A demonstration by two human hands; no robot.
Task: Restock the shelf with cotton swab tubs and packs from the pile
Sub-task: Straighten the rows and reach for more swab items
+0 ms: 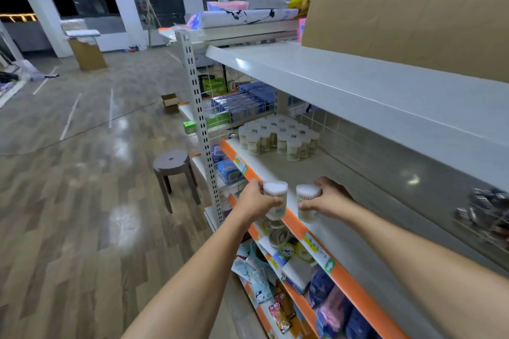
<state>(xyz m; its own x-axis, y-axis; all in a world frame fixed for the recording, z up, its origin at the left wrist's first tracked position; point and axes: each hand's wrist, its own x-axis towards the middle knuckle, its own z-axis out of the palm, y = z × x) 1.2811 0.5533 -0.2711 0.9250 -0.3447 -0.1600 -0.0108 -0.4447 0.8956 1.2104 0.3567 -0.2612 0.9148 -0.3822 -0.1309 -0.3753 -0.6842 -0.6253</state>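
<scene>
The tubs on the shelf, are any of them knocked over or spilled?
No. The tubs on the shelf all stand upright in a tidy cluster at the far end, with nothing spilled. The left hand and right hand each hold one more tub upright at the shelf's orange edge.

Two cotton swab tubs held at the orange shelf edge (297,224)

The left hand (254,201) grips one tub (276,202) just outside that edge; the right hand (330,197) grips another tub (308,202) just inside it, over the shelf board (278,169). Both tubs stand upright, near each other but apart. Farther along the edge, a cluster of tubs (278,136) stands on the board. A brown stool (173,168) stands on the floor well out from it.
</scene>
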